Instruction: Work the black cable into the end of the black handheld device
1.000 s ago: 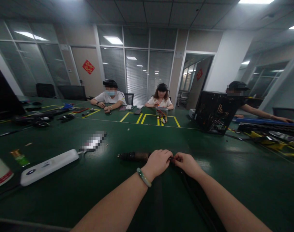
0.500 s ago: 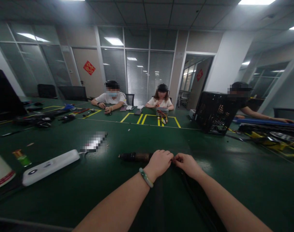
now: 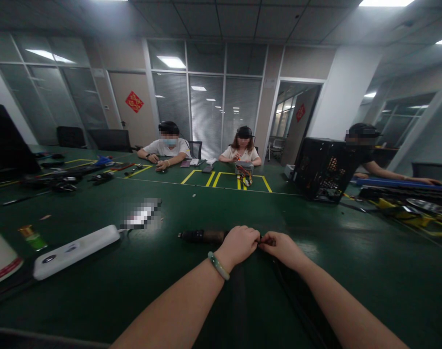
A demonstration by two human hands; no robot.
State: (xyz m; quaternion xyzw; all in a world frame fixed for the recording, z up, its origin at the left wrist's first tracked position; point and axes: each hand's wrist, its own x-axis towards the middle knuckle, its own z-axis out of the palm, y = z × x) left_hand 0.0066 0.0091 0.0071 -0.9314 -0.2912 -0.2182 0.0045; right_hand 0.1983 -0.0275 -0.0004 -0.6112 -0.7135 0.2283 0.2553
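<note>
Dimly, left hand [image 3: 241, 242] wrapped over dark tool [image 3: 202, 236], end hidden; right hand [image 3: 282, 246] pinching indistinct small piece [image 3: 267, 239].

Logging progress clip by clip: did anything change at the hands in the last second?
Nothing visibly changed. The left hand stays closed over the end of the dark cylindrical tool on the green table, and the right hand keeps pinching a small dark part. The white power strip lies unmoved.
</note>
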